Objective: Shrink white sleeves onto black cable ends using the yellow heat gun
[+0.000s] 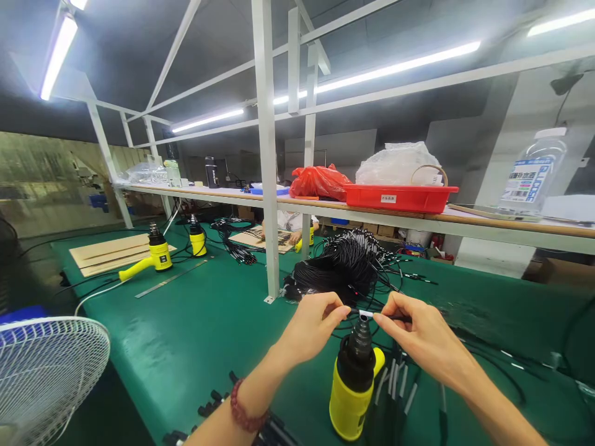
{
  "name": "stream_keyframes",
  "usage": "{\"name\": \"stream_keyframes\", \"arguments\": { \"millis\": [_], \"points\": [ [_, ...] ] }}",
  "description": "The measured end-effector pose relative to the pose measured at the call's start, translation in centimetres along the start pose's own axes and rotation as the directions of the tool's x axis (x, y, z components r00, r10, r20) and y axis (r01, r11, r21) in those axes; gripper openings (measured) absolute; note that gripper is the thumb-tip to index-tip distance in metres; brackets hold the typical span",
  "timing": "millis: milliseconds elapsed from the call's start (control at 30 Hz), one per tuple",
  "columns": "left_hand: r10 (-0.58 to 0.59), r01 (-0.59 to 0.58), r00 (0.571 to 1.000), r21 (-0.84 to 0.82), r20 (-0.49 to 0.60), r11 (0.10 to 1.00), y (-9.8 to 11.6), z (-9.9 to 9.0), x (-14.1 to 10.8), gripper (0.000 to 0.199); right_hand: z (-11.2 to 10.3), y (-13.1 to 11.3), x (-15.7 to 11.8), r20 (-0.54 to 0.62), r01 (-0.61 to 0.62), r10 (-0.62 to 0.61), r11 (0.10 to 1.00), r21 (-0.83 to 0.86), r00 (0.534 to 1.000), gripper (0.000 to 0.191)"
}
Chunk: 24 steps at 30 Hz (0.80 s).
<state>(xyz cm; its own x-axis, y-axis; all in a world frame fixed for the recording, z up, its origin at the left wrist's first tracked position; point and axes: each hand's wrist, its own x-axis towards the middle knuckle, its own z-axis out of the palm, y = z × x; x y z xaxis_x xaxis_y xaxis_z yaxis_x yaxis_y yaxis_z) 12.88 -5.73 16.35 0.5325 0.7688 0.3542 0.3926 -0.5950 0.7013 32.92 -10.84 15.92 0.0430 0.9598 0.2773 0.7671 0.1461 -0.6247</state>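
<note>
Both hands work low at centre frame, above a yellow heat gun [352, 390] standing upright on the green surface [199, 353], its black ribbed nozzle [360, 337] pointing up. The left hand [309, 328] and right hand [423, 334] are nearly closed, each pinching a black cable [393, 318] on either side of a white sleeve [365, 314], just above the nozzle. The step in hand appears to be holding that sleeve there, which calls for keeping the cable steady. A coil of black cables [339, 269] lies behind.
</note>
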Motion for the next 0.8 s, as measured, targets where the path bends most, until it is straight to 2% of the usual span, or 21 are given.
{"name": "stream_keyframes", "arguments": {
  "millis": [300, 500, 600, 700, 800],
  "points": [
    [0.014, -0.015, 1.000, -0.013, -0.019, 1.000, -0.4, 0.2, 0.2, 0.023, 0.3, 0.0, 0.1, -0.002, -0.002, 0.002, 1.000, -0.023, 1.000, 0.028],
    [0.014, -0.016, 0.999, -0.044, -0.036, 0.999, -0.3, 0.2, 0.2, 0.016, -0.7, -0.5, -0.2, 0.036, 0.018, -0.016, 0.999, -0.030, 0.999, 0.029],
    [-0.002, 0.002, 1.000, 0.005, -0.029, 1.000, -0.3, 0.0, 0.2, 0.024, -1.3, -0.9, -0.5, 0.059, 0.049, -0.047, 0.998, -0.026, 0.997, 0.034],
    [-0.034, 0.032, 0.999, 0.072, 0.019, 0.997, -0.4, 0.0, 0.2, 0.042, -1.4, -1.2, -0.6, 0.044, 0.054, -0.053, 0.998, -0.021, 0.998, 0.034],
    [-0.028, 0.024, 0.998, 0.071, 0.051, 0.997, -0.4, 0.0, 0.2, 0.049, -1.3, -1.3, -0.6, 0.040, 0.067, -0.067, 0.998, -0.012, 0.997, 0.032]
  ]
}}
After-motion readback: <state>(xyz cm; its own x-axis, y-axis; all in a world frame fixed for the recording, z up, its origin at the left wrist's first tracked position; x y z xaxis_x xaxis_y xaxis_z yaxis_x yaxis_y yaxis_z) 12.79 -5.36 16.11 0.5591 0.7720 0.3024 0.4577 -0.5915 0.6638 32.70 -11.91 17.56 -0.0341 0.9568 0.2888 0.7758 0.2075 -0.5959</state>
